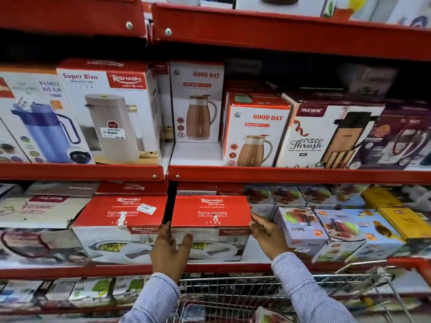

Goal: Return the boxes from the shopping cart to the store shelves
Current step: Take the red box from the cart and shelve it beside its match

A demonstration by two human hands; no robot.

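box position: red-topped rishabh "sigma marbella" carton on the lower shelf, seated just right of an identical carton and just left of the juicer boxes. its long axis runs left to right, parallel to the shelf's near edge; its short axis points far, into the shelf.

left hand: fingers spread, palm against the near face of the box, fingertips reaching up toward the gap at its near left corner. it presses rather than clamps; nothing is enclosed in it.

right hand: open, fingers extended flat along the right end of the box at its near right corner, touching it. no closed grip here either.

governing relation: the box lies directly far of both hands, between them, with one hand at each end of its long axis. both are in contact; neither is clearly nearer. judged from this, the remaining move is a straight push toward the far side, squaring the near face with the neighbouring carton. uneven pressure could skew the carton against the juicer boxes on the right.

shopping cart: wire basket near and below, between the sleeves. at least one more box appears to lie in it at the bottom edge, partly cut off, so the task looks unfinished.
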